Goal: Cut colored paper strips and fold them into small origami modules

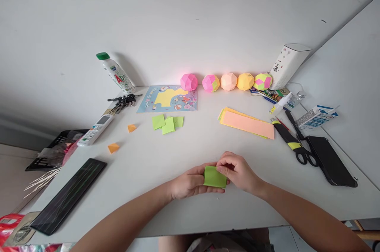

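Note:
Near the front of the white table, a green piece of paper (pixel 215 177) is held between both hands. My left hand (pixel 192 182) supports it from below and behind, the thumb pressing on its left edge. With thumb and bent fingers, my right hand (pixel 237 170) pinches its upper right corner. Farther back lie several small green paper squares (pixel 168 125), partly overlapping. To their left are two small folded orange paper pieces (pixel 113 147). A stack of long paper strips (pixel 247 124), peach on top with yellow and green beneath, lies beyond my right hand.
Several faceted paper balls (pixel 228 81) line the wall beside a patterned card (pixel 168 99). Scissors (pixel 293 145), a black phone (pixel 331 161) and a glue bottle (pixel 280 104) lie right. At left are a remote (pixel 95 130), keys (pixel 123 102), a bottle (pixel 115 72) and a dark flat bar (pixel 69 196).

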Demonstrator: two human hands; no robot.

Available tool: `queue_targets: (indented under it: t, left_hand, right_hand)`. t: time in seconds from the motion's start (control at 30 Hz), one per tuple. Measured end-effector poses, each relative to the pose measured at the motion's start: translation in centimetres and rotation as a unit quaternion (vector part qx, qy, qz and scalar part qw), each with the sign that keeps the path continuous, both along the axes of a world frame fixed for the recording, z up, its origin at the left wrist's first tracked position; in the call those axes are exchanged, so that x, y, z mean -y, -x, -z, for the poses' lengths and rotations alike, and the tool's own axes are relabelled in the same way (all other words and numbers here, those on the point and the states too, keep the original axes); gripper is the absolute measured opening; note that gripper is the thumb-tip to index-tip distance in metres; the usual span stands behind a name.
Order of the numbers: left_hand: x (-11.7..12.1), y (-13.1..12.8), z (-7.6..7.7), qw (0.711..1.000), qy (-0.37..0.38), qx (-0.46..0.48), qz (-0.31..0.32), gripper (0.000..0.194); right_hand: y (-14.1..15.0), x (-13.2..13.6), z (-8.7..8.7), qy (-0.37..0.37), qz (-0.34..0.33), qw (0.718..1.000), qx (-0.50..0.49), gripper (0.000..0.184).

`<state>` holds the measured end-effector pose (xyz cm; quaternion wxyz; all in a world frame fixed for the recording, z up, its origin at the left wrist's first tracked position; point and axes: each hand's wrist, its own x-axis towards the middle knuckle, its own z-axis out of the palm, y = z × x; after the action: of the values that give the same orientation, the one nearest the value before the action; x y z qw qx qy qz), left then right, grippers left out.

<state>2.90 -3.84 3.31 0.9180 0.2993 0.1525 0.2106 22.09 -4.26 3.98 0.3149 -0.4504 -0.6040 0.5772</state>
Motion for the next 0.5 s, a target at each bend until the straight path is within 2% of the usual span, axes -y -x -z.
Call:
queue_targets:
  t: [0.23,0.4,0.5]
  left_hand:
    - [-0.06,0.08,-0.08,1.0,0.0,0.0,0.004,0.053]
    - [-0.33,0.15,0.18,1.0,0.01,-0.011,-0.005,0.055]
    - [-0.18,0.18,0.11,0.993,-0.056,-0.086,-0.05,0.045]
  right_hand:
    - [-0.05,0.05,-0.02,0.002,-0.003,1.0,0.003,0.017]
    - [-0.05,0.04,-0.34,-0.065,0.001,0.995,0.076,0.017]
    - [-0.01,-0.03,-0.63,-0.095,0.004,0.99,0.102,0.017]
